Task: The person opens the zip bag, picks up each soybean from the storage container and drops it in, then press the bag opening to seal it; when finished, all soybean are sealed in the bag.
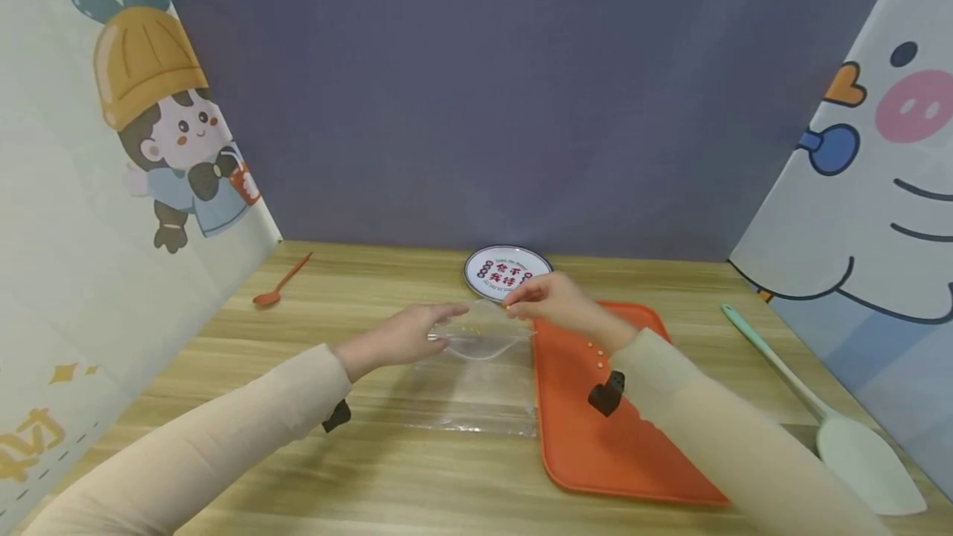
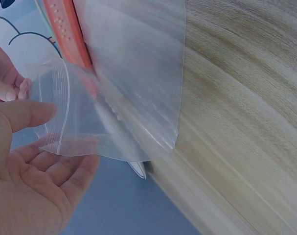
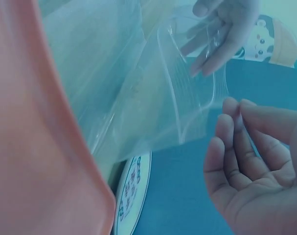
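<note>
A clear zip bag lies partly on the table, its mouth raised and gaping, with several small yellow kernels showing in it. My left hand holds the left side of the mouth. In the left wrist view its thumb is near the zip strip and its fingers run along the bag's other side. Above the mouth, by the far lip, is my right hand, its thumb and fingertips pinched together on a small kernel, mostly hidden between them.
An orange tray with several loose kernels stands right of the bag, under my right forearm. A white printed plate lies behind. A small brown-red spoon is at the far left, a pale green spatula at the right.
</note>
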Demonstrator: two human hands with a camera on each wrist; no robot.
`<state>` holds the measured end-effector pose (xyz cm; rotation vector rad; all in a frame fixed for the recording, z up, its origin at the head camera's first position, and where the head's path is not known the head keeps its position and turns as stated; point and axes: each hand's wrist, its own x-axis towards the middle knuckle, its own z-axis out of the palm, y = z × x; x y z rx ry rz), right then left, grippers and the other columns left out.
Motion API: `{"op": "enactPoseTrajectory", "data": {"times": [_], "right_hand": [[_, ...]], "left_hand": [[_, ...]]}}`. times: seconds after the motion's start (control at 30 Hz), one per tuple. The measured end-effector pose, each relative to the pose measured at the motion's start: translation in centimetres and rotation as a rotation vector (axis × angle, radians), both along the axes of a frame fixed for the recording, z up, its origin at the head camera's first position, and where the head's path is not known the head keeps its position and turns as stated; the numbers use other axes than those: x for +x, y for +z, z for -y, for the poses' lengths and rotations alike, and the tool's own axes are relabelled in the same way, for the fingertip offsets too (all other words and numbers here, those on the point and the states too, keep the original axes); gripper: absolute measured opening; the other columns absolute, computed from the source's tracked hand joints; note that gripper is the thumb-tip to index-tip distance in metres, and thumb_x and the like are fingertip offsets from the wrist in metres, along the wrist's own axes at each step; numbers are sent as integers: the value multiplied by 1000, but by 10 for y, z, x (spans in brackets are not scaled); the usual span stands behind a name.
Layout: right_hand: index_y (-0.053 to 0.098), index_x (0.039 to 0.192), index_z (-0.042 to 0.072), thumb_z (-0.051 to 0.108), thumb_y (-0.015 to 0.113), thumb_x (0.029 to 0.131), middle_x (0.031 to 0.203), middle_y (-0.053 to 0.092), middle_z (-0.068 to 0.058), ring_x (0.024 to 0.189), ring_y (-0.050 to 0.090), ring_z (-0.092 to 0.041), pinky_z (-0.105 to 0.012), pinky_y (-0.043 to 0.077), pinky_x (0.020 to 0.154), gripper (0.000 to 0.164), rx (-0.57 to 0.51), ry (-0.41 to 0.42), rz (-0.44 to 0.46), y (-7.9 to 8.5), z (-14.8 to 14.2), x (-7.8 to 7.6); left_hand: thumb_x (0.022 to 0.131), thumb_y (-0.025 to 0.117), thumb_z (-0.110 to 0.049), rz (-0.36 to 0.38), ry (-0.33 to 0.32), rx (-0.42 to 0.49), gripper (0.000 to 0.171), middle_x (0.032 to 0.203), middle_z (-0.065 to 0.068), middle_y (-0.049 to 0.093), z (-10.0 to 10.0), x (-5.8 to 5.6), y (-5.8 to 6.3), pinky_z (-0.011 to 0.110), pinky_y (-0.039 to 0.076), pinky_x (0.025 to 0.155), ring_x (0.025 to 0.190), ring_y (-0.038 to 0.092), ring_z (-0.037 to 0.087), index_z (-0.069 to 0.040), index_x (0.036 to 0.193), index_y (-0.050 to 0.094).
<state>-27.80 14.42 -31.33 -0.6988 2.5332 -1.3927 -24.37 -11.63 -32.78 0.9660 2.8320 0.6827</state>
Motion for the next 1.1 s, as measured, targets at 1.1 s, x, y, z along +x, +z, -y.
{"op": "enactPoseTrajectory", "data": {"times": [1.1], "right_hand": [[70,110,-1,15,67,90,110,71,-16,103,65,-22,-32,54,87,26,153,-110,-34,-12,-67,-9]], "left_hand": [[91,62,-10,-2,0,31,59,145,14,49,2,-1,-5,48,42,110,124,56,33,-6,147,40]]}}
